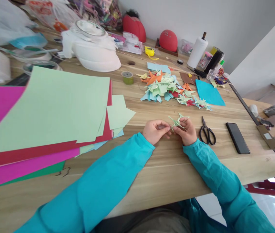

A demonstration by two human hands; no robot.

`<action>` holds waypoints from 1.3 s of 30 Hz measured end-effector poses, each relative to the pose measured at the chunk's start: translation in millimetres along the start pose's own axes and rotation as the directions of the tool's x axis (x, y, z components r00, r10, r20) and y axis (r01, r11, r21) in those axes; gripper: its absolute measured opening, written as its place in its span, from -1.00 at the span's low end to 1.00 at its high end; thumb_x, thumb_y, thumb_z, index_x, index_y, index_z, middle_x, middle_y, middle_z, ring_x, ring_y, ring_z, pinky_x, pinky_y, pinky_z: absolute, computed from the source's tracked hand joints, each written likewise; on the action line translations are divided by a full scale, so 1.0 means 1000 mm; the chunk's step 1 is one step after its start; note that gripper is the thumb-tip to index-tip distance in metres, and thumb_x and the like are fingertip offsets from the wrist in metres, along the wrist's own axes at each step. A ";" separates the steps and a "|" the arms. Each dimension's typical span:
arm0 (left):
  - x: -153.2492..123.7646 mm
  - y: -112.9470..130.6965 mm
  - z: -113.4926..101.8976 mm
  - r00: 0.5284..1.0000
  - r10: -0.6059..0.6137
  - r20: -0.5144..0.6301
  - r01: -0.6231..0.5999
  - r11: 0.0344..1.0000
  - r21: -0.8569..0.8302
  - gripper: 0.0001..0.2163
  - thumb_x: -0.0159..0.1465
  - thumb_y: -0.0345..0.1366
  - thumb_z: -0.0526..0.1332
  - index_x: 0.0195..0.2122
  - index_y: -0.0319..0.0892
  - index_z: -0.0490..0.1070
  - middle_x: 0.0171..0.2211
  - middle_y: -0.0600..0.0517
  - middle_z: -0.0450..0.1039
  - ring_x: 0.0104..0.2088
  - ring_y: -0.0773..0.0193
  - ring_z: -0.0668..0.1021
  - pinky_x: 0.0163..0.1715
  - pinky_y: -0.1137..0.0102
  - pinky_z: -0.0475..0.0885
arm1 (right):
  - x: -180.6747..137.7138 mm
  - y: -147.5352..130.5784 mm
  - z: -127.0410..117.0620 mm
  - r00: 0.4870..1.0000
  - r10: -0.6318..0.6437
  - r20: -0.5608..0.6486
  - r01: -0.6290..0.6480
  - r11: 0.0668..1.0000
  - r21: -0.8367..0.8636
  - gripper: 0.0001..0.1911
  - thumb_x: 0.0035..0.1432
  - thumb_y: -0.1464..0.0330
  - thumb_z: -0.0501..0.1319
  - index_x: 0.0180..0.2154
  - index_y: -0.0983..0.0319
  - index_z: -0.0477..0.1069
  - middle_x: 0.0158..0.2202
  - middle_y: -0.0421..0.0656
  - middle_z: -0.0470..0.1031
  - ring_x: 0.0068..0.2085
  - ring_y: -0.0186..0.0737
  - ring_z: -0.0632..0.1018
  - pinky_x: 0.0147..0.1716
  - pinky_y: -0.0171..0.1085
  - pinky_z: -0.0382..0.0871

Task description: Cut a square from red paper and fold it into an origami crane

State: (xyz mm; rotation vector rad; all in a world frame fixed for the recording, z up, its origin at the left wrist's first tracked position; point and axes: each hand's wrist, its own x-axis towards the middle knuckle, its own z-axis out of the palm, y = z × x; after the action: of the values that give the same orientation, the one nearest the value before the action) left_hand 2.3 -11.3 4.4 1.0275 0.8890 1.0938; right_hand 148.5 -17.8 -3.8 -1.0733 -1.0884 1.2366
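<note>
Over the front middle of the wooden table, a light green origami crane [175, 122] is between my two hands. My right hand [187, 130] is closed on its right side, fingers pinching the folded paper. My left hand [157, 130] pinches at the crane's left tip, thumb against forefinger. Just beyond my hands lies a pile of folded paper cranes [163, 85] in green, blue, orange and red. Black-handled scissors [207, 132] rest on the table to the right of my right hand.
Large sheets of green paper [55, 106] cover the left, above red and magenta ones. Small green squares [119, 113] lie beside them. A black phone [237, 138] is at right, a turquoise sheet [209, 92] behind it. Tape [127, 77] and a white container [91, 45] stand farther back.
</note>
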 end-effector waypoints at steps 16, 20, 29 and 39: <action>0.002 -0.004 0.000 1.000 -0.006 -0.020 0.006 0.999 -0.032 -0.76 -0.11 -0.32 0.40 -0.52 -0.25 0.33 -0.64 0.07 0.43 -0.62 0.30 0.51 -0.65 0.38 0.50 | -0.001 -0.003 0.001 1.000 0.007 0.005 -0.007 0.998 -0.059 -0.45 -0.32 0.22 0.45 -0.34 0.16 0.18 -0.56 -0.37 0.44 -0.57 -0.40 0.44 -0.56 -0.36 0.34; 0.002 -0.004 0.001 0.999 -0.013 -0.034 0.012 1.000 -0.025 -0.77 -0.10 -0.33 0.39 -0.52 -0.25 0.33 -0.66 0.09 0.41 -0.62 0.30 0.51 -0.67 0.38 0.50 | -0.002 -0.004 0.002 1.000 -0.019 -0.005 0.019 0.997 -0.072 -0.47 -0.31 0.26 0.45 -0.34 0.17 0.20 -0.54 -0.35 0.47 -0.53 -0.40 0.47 -0.52 -0.38 0.34; 0.002 -0.002 0.001 0.996 -0.048 -0.073 0.043 0.997 -0.069 -0.75 -0.16 -0.36 0.41 -0.58 -0.25 0.31 -0.71 0.12 0.40 -0.68 0.31 0.49 -0.69 0.40 0.49 | -0.002 -0.004 0.004 0.999 -0.032 -0.022 0.028 0.989 -0.146 -0.47 -0.31 0.23 0.44 -0.34 0.16 0.19 -0.55 -0.36 0.46 -0.54 -0.37 0.48 -0.48 -0.34 0.35; 0.002 -0.004 0.000 0.993 -0.099 -0.062 0.089 0.984 -0.151 -0.71 -0.18 -0.28 0.44 -0.50 -0.29 0.40 -0.62 0.01 0.50 -0.59 0.22 0.56 -0.56 0.32 0.53 | -0.002 -0.004 0.004 0.999 -0.011 -0.039 0.006 0.991 -0.132 -0.46 -0.32 0.17 0.44 -0.34 0.15 0.19 -0.55 -0.35 0.47 -0.54 -0.36 0.49 -0.50 -0.34 0.38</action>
State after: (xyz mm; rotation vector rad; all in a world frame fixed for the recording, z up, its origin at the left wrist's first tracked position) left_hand 4.0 -10.0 0.7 0.8211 0.8887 1.1040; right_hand 145.3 -19.8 0.5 -1.1872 -1.1559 1.1444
